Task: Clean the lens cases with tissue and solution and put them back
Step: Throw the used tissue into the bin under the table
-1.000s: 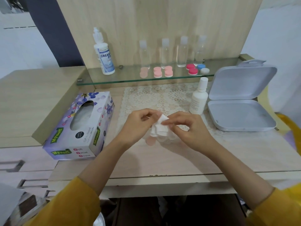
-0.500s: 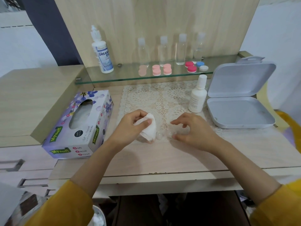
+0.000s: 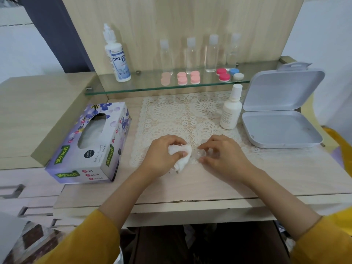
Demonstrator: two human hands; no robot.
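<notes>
- Both hands have come down and parted since a second ago, when they met over the tissue; I now see them low on the lace mat [image 3: 182, 115], just beside each other.
- The left hand [image 3: 162, 158] grips the crumpled white tissue [image 3: 181, 155], thumb and fingers curled round it, with a loose end hanging toward the front edge of the worktop [image 3: 190, 183].
- The right hand [image 3: 225, 155] pinches the clear lens case [image 3: 200, 154] between thumb and forefinger. The case sits at the mat's front edge, right beside the tissue; I cannot tell whether they touch.
- A tissue box [image 3: 87, 143] lies near the worktop's left edge.
- A small white bottle [image 3: 230, 109] stands upright at the mat's back right corner, just beside an open grey box [image 3: 282, 128] at the worktop's right edge, its lid tilted up.
- On the glass shelf [image 3: 148, 86] along the back edge I see a solution bottle [image 3: 117, 56] at the left end, four clear bottles [image 3: 190, 54] in a row, pink lens cases [image 3: 188, 78] in front of them, then a red-and-white case [image 3: 222, 74] and a blue-and-white case [image 3: 236, 73] further right.
</notes>
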